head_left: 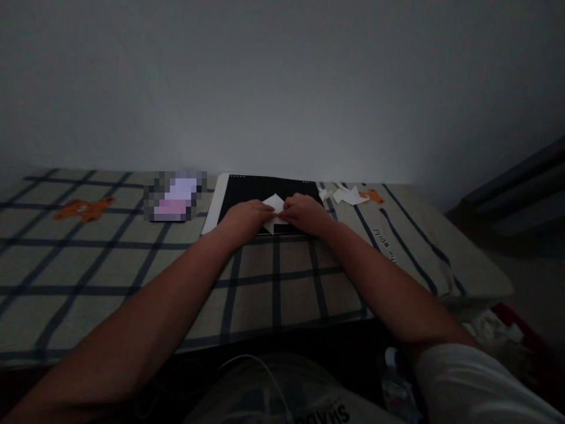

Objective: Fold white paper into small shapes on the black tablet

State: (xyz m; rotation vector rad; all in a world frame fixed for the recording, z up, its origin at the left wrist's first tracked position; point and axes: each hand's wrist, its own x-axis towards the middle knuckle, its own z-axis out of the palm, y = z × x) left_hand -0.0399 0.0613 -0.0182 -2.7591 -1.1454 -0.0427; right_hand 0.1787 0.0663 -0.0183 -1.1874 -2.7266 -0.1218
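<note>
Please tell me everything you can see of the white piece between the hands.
The white piece looks like plain paper, with pointed corners at its far and near ends. It lies over the black surface; the left hand and right hand touch it with their fingers, hiding parts. Creases are unclear.

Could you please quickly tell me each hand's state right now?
Left hand: fingers on the white, pointed folded paper; grip cannot be told.
Right hand: curled closed, fingertips holding the same paper.
</note>
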